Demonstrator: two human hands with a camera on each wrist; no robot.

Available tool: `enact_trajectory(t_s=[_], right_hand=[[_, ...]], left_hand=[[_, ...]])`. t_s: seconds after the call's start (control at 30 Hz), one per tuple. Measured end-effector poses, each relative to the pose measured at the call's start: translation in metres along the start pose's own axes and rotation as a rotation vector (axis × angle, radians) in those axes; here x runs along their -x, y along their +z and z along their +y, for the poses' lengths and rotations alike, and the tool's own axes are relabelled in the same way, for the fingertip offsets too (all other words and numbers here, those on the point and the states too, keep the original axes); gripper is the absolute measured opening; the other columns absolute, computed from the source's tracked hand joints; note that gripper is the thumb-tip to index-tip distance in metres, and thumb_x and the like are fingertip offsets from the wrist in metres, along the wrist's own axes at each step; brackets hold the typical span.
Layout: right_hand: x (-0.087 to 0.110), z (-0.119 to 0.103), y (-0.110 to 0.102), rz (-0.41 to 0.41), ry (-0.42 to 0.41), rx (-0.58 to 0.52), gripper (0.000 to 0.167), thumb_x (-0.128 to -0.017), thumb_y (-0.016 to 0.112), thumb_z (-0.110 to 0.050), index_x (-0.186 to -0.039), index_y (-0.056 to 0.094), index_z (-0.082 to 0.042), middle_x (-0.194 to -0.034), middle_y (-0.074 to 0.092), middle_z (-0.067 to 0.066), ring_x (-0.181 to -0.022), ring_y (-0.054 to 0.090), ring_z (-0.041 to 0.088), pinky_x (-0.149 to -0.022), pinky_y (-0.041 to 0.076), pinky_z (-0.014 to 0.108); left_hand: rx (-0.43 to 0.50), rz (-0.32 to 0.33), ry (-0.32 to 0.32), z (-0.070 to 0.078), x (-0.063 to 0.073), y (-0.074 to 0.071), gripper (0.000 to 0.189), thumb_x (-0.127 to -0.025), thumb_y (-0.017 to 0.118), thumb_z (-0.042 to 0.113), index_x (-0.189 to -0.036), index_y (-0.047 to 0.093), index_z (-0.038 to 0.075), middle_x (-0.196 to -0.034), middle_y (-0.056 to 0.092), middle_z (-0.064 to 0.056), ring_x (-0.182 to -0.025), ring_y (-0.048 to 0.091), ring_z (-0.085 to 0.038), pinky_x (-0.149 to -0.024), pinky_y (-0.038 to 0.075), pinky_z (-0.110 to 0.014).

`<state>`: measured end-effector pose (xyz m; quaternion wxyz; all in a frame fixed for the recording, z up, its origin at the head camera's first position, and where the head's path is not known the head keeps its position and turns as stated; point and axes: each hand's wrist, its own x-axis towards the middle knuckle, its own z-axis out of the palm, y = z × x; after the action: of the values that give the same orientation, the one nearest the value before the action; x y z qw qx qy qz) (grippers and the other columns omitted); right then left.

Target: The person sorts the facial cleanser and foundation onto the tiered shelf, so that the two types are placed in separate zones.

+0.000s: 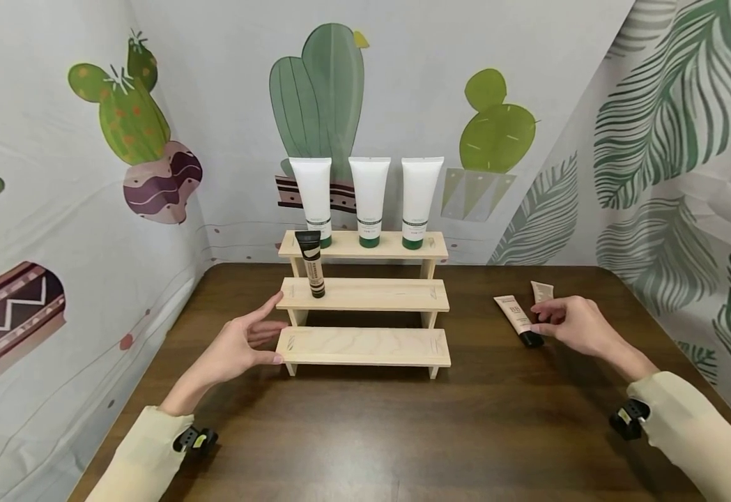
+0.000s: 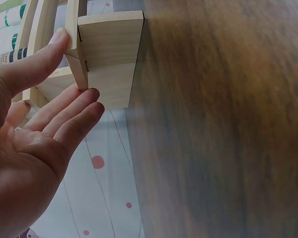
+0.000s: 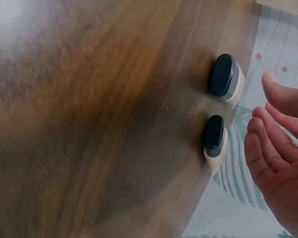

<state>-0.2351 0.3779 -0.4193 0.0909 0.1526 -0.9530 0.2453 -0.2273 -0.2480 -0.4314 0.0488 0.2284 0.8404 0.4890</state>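
A three-step wooden stand (image 1: 362,344) stands mid-table. On its middle step, at the left, a small black-and-beige tube (image 1: 313,269) is upright on its cap. My left hand (image 1: 240,345) is at the stand's left end, thumb by the bottom step and index fingertip by the middle one; the left wrist view shows its fingers (image 2: 72,111) extended against the wood. Over at the right, my right hand (image 1: 575,324) hovers by two beige tubes lying down, a larger BB tube (image 1: 513,315) and a smaller tube (image 1: 542,290). Their black caps show in the right wrist view, apart from the fingers.
Three white tubes with green caps, left (image 1: 312,192), middle (image 1: 370,195) and right (image 1: 422,195), stand in a row on the top step. Behind the brown table (image 1: 365,432) hangs a cloth (image 1: 403,84) printed with cacti and leaves.
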Motion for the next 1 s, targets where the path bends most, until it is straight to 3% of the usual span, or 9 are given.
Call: enact_trajectory(t_s=[0.5,0.77,1.0], right_hand=[[-0.011,0.008,0.0,-0.085,0.033,0.006,0.038,-0.083,0.092,-0.019,-0.11,0.079,0.003,-0.097,0.077,0.012,-0.079,0.065,0.02,-0.061,0.052,0.03],[-0.02,0.016,0.007,-0.143,0.065,-0.022,0.051,-0.083,0.093,-0.027,-0.119,0.075,0.005,-0.099,0.076,0.009,-0.078,0.063,0.018,-0.059,0.05,0.028],[-0.028,0.022,0.015,-0.136,0.066,-0.003,0.05,-0.086,0.09,-0.03,-0.118,0.074,0.005,-0.097,0.076,0.007,-0.083,0.069,0.022,-0.068,0.055,0.035]], left_hand=[[0.008,-0.002,0.002,-0.001,0.0,0.0,0.111,-0.08,0.09,-0.005,-0.169,0.028,0.021,-0.136,0.066,-0.024,-0.125,0.064,-0.042,-0.106,0.052,-0.054],[0.001,-0.001,0.004,0.0,0.001,0.0,0.111,-0.08,0.09,-0.004,-0.169,0.028,0.021,-0.136,0.066,-0.024,-0.125,0.064,-0.041,-0.106,0.052,-0.055],[0.0,0.001,0.009,0.001,0.001,0.001,0.112,-0.08,0.09,-0.005,-0.169,0.028,0.021,-0.137,0.065,-0.025,-0.125,0.064,-0.041,-0.106,0.052,-0.055]])
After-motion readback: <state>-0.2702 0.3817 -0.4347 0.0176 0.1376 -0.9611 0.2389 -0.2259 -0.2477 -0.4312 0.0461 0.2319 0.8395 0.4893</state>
